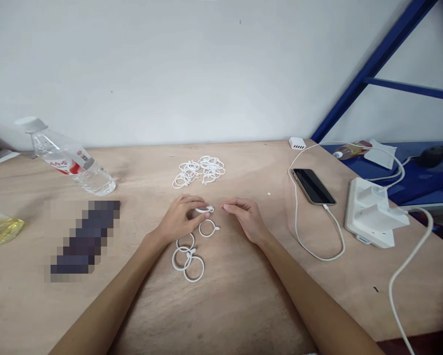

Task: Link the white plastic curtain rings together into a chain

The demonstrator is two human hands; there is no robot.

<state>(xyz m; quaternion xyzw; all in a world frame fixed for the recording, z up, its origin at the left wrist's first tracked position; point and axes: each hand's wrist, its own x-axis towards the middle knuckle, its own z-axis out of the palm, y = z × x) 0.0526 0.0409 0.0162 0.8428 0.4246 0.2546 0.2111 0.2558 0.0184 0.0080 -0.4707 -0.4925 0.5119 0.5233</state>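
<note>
Between its thumb and fingers, my left hand (182, 217) pinches a white plastic ring (204, 209) with a small clasp at its right end. My right hand (245, 215) is just right of it, thumb and forefinger pressed together; no object shows in that pinch, and it is apart from the ring. Below the held ring a loose white ring (207, 229) lies flat on the table. Nearer to me, several overlapping white rings (194, 269) lie beside my left wrist. Farther back is a pile of similar white rings (199, 170).
On the wooden table (236, 305), a clear bottle (71, 160) leans at the left, near a blurred dark patch (86, 236) and a yellow-clear packet (3, 230). To the right are a phone (313, 186) on a white cable, a power strip (369, 217) and a white charger (297, 143).
</note>
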